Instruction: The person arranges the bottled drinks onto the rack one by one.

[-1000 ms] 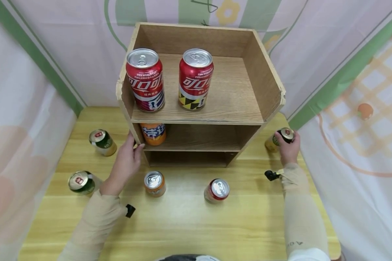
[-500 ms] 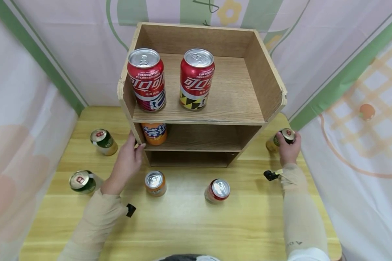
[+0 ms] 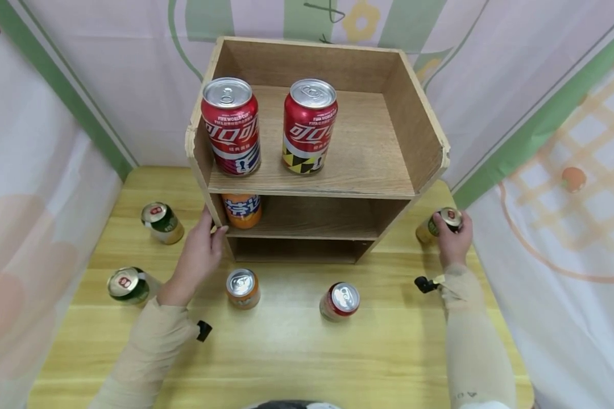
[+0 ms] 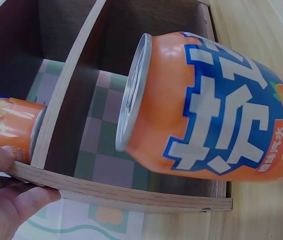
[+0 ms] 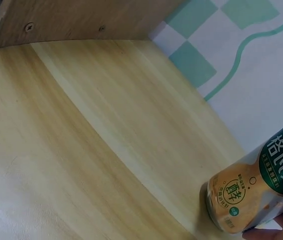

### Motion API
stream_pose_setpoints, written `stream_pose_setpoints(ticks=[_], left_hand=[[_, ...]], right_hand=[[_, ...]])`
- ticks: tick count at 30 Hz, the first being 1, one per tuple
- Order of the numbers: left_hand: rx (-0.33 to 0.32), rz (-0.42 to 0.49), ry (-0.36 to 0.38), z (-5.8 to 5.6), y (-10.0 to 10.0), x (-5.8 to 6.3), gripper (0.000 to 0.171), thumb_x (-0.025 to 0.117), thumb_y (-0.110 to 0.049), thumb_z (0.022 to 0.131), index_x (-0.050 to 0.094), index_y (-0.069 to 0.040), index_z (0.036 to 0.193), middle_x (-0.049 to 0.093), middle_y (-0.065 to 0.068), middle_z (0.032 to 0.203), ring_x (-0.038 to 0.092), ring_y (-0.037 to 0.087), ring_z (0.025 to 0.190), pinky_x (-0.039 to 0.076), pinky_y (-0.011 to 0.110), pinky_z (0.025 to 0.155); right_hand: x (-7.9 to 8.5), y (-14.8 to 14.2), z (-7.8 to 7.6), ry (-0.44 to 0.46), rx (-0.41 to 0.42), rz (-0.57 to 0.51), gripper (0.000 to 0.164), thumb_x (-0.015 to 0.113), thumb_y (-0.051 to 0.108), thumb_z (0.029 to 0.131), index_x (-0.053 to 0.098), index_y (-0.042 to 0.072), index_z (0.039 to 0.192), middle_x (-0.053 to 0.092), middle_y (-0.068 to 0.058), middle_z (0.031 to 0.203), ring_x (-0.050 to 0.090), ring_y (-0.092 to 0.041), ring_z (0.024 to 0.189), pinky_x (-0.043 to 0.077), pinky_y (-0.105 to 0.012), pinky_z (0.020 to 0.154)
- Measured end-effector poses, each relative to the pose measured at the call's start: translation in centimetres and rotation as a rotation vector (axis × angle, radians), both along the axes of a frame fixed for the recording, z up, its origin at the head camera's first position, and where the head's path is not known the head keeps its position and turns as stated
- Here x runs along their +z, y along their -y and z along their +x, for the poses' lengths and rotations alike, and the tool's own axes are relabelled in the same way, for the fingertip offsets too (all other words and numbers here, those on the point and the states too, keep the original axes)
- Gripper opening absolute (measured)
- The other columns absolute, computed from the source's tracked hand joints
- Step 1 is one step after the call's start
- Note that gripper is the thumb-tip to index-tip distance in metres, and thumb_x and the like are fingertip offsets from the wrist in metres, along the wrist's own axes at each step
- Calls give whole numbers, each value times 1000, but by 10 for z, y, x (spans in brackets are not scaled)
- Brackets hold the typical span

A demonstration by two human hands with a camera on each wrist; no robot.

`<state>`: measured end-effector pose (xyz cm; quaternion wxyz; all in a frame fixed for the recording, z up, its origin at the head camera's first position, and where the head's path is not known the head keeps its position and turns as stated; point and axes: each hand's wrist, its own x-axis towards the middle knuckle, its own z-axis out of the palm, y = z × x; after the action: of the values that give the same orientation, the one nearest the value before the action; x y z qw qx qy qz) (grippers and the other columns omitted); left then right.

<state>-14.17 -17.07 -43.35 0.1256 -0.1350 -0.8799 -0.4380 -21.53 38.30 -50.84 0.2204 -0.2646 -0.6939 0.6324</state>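
Observation:
My left hand (image 3: 196, 253) pinches the front edge of the left side panel of a small wooden shelf (image 3: 317, 232), thumb inside and fingers outside. Beside that thumb, an orange soda can (image 3: 243, 211) stands on the middle level. My right hand (image 3: 454, 238) grips a green and gold drink can (image 5: 254, 187) near its top, at the table's right side; its base is right at the tabletop. Two red cola cans, one at the left (image 3: 231, 133) and one near the middle (image 3: 310, 133), stand on the top level.
Another orange can (image 3: 243, 289) and a red can (image 3: 339, 301) stand before the shelf on the wooden table (image 3: 286, 358). Two more green and gold cans, one farther back (image 3: 162, 223) and one nearer (image 3: 133, 286), stand at the left. Printed cloth (image 3: 558, 227) surrounds the table.
My right hand and the green and gold can have shifted slightly toward me. The left hand keeps its hold on the shelf, and the other cans stay in place.

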Motion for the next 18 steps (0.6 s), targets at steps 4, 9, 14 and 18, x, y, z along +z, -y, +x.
stream_pose_setpoints(ticks=[4, 9, 14, 18], left_hand=[[-1, -2, 7, 0, 0, 0, 48, 52, 2, 103, 34, 5, 148, 54, 37, 135, 59, 51, 118, 57, 59, 91], [1, -8, 5, 1, 1, 0, 47, 52, 1, 104, 34, 6, 147, 55, 38, 134, 60, 51, 117, 57, 59, 91], [-2, -2, 0, 1, 2, 0, 47, 52, 2, 104, 34, 6, 147, 55, 37, 135, 61, 50, 115, 58, 58, 89], [-4, 0, -1, 1, 2, -1, 48, 52, 2, 103, 34, 6, 148, 55, 37, 135, 63, 49, 110, 59, 57, 87]], right_hand=[[8, 4, 10, 4, 16, 45, 58, 76, 11, 91, 52, 9, 143, 54, 7, 122, 49, -17, 126, 38, -31, 114], [27, 12, 25, 29, 57, 52, 55, 77, 9, 90, 55, 9, 139, 55, 8, 117, 52, -10, 112, 51, -20, 91], [44, 19, 40, 0, 124, 73, 42, 78, 4, 88, 62, 11, 126, 60, 9, 107, 56, -5, 94, 51, -10, 63], [53, 24, 56, -40, 224, 52, 42, 77, 0, 89, 64, 13, 126, 63, 9, 105, 60, -3, 92, 54, -10, 63]])
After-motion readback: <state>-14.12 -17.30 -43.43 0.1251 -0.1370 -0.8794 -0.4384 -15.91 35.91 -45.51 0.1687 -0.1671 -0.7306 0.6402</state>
